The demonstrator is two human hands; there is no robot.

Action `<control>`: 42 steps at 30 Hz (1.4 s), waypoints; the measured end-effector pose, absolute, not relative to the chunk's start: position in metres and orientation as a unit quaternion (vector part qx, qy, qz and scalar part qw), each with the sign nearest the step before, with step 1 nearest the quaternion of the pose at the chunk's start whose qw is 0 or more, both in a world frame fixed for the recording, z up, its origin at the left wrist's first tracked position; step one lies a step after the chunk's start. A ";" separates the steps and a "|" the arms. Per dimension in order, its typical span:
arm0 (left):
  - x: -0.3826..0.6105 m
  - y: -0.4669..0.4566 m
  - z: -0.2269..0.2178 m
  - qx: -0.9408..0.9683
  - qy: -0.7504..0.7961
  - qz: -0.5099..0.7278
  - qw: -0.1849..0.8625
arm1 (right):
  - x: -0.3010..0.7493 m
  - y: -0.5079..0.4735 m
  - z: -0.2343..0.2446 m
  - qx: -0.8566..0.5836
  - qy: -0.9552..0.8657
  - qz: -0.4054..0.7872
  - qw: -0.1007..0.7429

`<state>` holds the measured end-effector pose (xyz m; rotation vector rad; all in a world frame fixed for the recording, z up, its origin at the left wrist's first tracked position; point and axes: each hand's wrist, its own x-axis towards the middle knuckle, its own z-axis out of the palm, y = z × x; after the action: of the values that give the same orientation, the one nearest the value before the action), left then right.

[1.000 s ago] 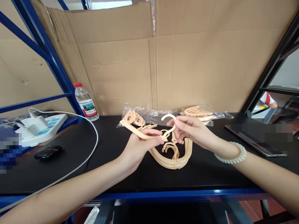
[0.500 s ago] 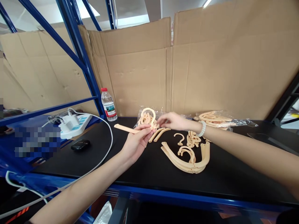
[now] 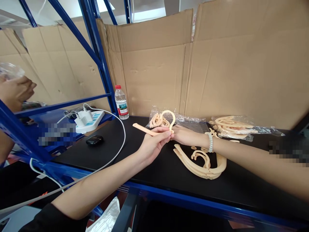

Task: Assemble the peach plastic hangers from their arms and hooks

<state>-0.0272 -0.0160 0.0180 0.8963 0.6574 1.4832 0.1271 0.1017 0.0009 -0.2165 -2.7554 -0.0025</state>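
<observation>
My left hand (image 3: 154, 146) pinches a pale hanger arm (image 3: 144, 129) together with an upright hanger hook (image 3: 173, 120) at its inner end. The arm points out to the left, and the hook curves up above my fingers. My right hand (image 3: 185, 135), with a braided band at the wrist, meets the left from the right side. Its fingertips are hidden, so what they hold does not show. Below it lies a curved stack of hanger arms (image 3: 193, 167), with loose hooks (image 3: 202, 156) inside the curve.
Behind lie a clear bag of hooks (image 3: 156, 119) and a bag of hanger parts (image 3: 231, 125). Leftward are a water bottle (image 3: 122, 104), a black rounded object (image 3: 94, 140), a power strip (image 3: 96, 119) and a white cable (image 3: 124, 135). Another person's hand (image 3: 18, 91) shows at far left.
My right hand has come down and in against my left hand, covering loose parts on the table. The view has turned left, and another person's hand has appeared there.
</observation>
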 end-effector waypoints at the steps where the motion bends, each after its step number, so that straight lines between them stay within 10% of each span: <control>1: -0.027 -0.016 0.018 0.388 0.283 0.640 0.600 | 0.129 0.101 0.002 -0.074 -0.978 -0.011 0.195; 36: 0.014 -0.027 0.012 0.448 0.300 0.498 0.679 | 0.247 0.000 0.030 -0.230 -0.868 -0.163 0.410; 42: 0.015 -0.031 0.012 0.448 0.294 0.495 0.685 | 0.248 0.000 0.029 -0.298 -0.807 0.043 0.509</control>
<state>0.0146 -0.0307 0.0117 1.0031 0.6578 1.1091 0.2475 -0.0001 0.0286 -0.7170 -1.9428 0.1028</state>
